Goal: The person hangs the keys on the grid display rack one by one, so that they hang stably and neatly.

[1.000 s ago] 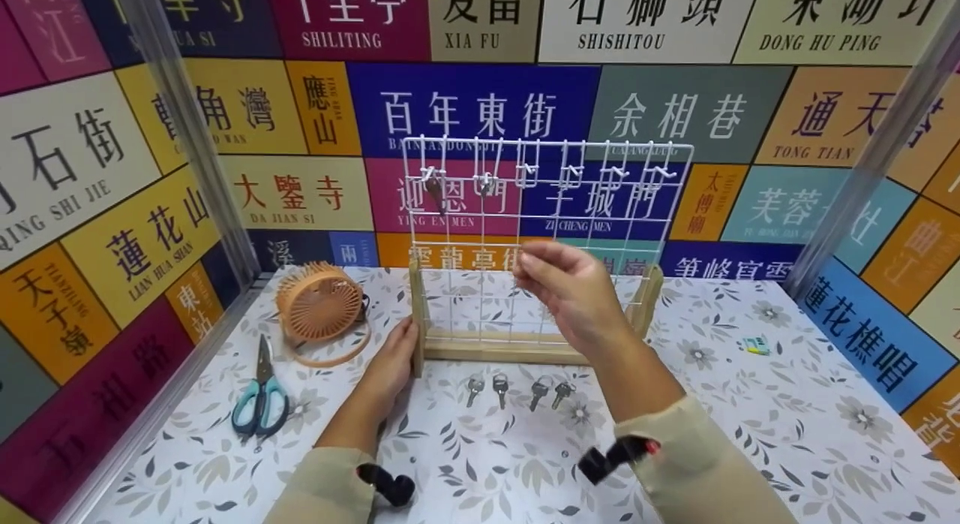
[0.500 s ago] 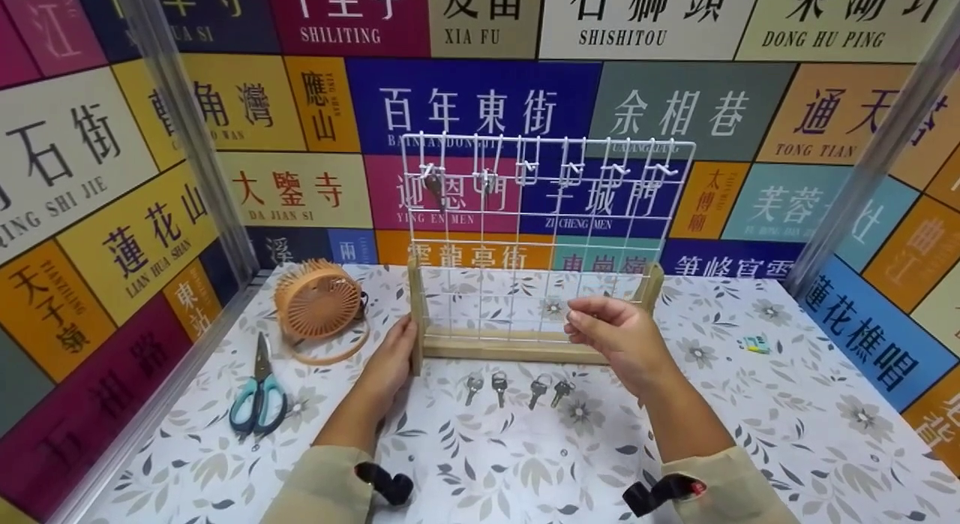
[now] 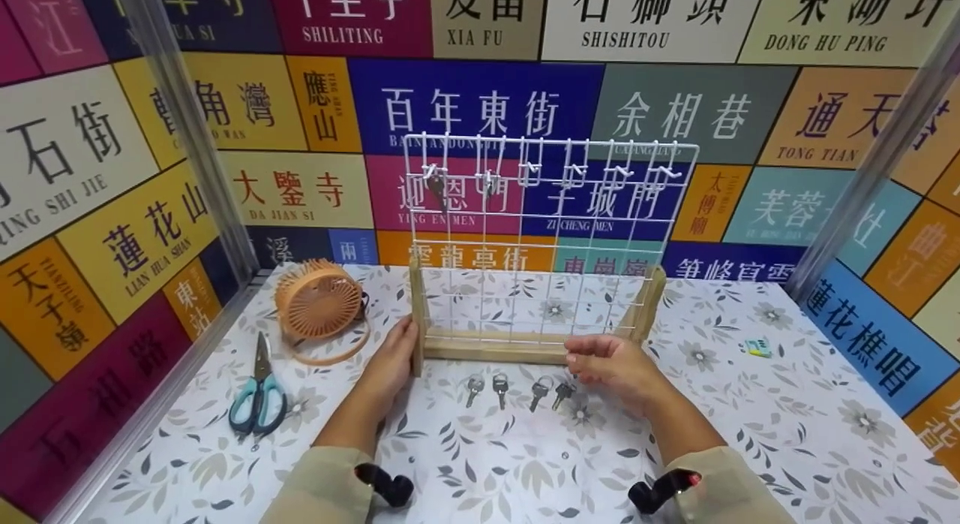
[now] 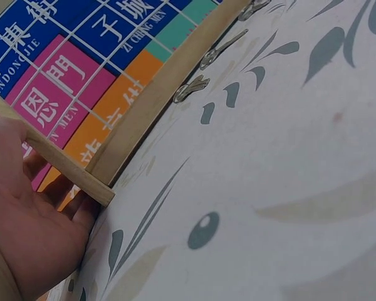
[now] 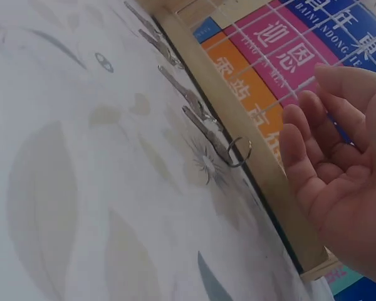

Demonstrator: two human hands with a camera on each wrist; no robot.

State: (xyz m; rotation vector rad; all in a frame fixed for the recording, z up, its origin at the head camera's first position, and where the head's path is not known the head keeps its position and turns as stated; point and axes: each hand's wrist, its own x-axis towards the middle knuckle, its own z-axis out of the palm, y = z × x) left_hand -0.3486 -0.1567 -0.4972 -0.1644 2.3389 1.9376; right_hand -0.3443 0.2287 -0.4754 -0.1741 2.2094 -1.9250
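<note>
We see the closest pairing at the right hand (image 3: 619, 374): the rightmost silver-grey metal key (image 3: 562, 394) lies just near of its fingertips, a little to the left and below them, on the white leaf-patterned surface (image 3: 480, 471). Its long axis slants from a near-left blade tip to a far-right end with a thin metal ring (image 5: 250, 150), so the ring end is the one towards this hand. The right hand is clearly the nearer one for us; the left hand (image 3: 391, 351) is out at the left wooden upright (image 3: 417, 314), well apart from that key.

The head view puts the right thumb and index finger close together and hides what lies between. The right wrist view settles it: those fingers are loosely bent, parted and bare, with a gap before the ring.

The left wrist view shows us what the head view mostly conceals, the left fingers reaching behind the upright with the palm on its outer side, gripping it.

Only the head view gives us the row of white hooks on the white wire grid (image 3: 551, 141): keys hang on the two leftmost, while three more loose keys (image 3: 501, 389) lie left of the rightmost one, near of the pale wooden base bar (image 3: 495, 351).
</note>
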